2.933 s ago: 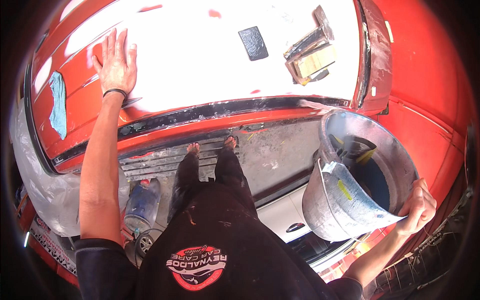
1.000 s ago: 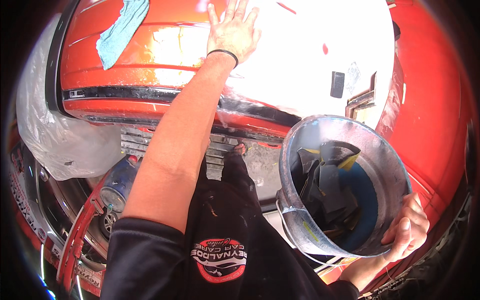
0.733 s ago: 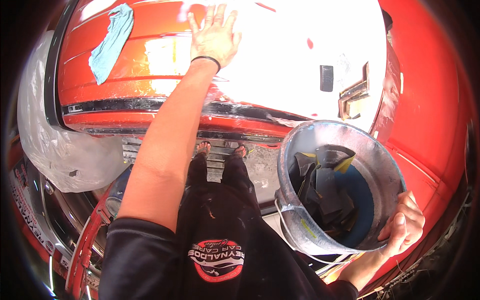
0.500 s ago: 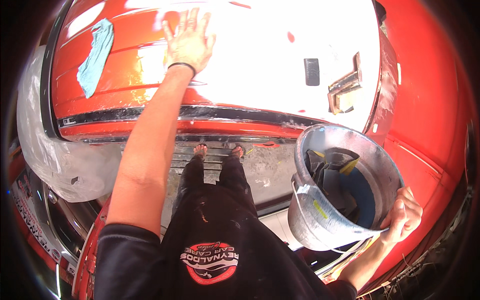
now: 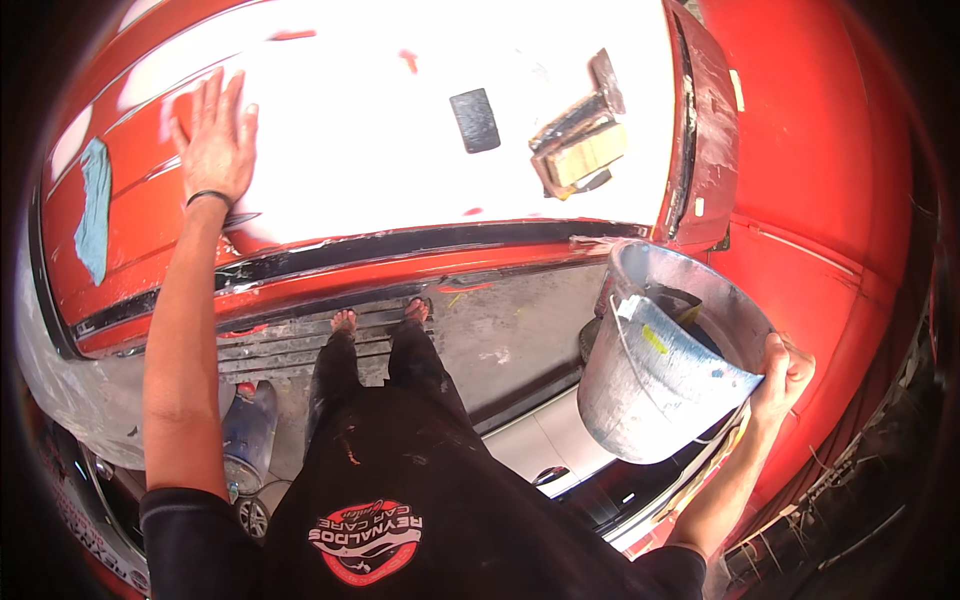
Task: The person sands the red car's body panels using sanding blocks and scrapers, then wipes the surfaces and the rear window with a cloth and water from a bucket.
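My left hand point(image 5: 215, 145) lies open with spread fingers on the roof point(image 5: 330, 170) of a red vehicle, over glare and patchy white areas. A crumpled light-blue cloth point(image 5: 93, 210) lies left of it. My right hand point(image 5: 780, 375) grips the rim of a scuffed metal-grey bucket point(image 5: 650, 390), which hangs tilted at the roof's near right edge, with dark sheets partly visible inside. On the right part of the roof rest a dark rectangular pad point(image 5: 475, 120) and a small pile of wooden and dark blocks point(image 5: 585, 150).
Below the roof edge are my feet on dark slats point(image 5: 270, 340) over a grey floor point(image 5: 500, 340), a blue container point(image 5: 250, 435) and plastic sheeting point(image 5: 90, 400). A white car point(image 5: 545, 440) is lower down; another red body panel point(image 5: 820, 160) fills the right.
The view has swung, so more of the roof's right part shows. The bucket now appears more side-on, hiding more of its contents. My left hand stays spread on the roof, my right on the rim.
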### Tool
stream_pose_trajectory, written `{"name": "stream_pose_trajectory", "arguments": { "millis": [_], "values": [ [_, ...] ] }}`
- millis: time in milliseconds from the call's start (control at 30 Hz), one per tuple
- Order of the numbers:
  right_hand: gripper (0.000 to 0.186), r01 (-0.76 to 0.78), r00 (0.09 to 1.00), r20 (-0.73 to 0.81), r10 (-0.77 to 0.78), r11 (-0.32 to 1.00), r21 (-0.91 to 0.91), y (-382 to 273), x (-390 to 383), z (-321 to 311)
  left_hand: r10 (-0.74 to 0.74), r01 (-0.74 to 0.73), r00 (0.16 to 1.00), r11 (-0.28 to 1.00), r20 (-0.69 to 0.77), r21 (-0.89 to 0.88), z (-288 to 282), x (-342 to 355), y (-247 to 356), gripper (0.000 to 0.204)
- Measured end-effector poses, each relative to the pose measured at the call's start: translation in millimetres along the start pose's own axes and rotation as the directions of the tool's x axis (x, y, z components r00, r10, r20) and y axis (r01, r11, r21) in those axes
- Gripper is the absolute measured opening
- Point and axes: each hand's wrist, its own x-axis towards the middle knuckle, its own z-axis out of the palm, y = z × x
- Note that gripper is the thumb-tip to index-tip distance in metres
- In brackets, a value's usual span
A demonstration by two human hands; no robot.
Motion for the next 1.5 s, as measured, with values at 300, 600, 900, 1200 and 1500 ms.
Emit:
{"name": "stream_pose_trajectory", "arguments": {
  "millis": [300, 600, 900, 1200, 1500],
  "values": [
    [0.049, -0.106, 0.959, -0.256, 0.120, 0.992, 0.066, 113, -42, -59, 0.056, -0.058, 0.996, 0.998, -0.065, -0.025, 2, -1, -4, 0.056],
    [0.048, -0.182, 0.823, -0.541, 0.174, 0.983, 0.040, 159, -110, -60, 0.044, -0.045, 0.999, 0.991, 0.013, 0.126, 17, 0, -24, 0.057],
    [0.051, -0.255, 0.850, -0.464, 0.248, 0.966, 0.050, 198, -146, -81, 0.076, -0.131, 0.991, 0.582, -0.107, -0.802, -94, -75, 244, 0.054],
    [0.052, -0.207, 0.951, -0.219, 0.219, 0.975, 0.077, 233, -88, -93, 0.916, -0.754, 0.398, 0.351, 0.038, -0.556, -62, -68, 445, 0.084],
    [0.051, -0.203, 0.973, -0.103, 0.208, 0.978, 0.055, 280, 21, -92, 0.904, -0.705, 0.418, 0.387, 0.093, -0.595, -67, -67, 456, 0.083]
  ]
}}
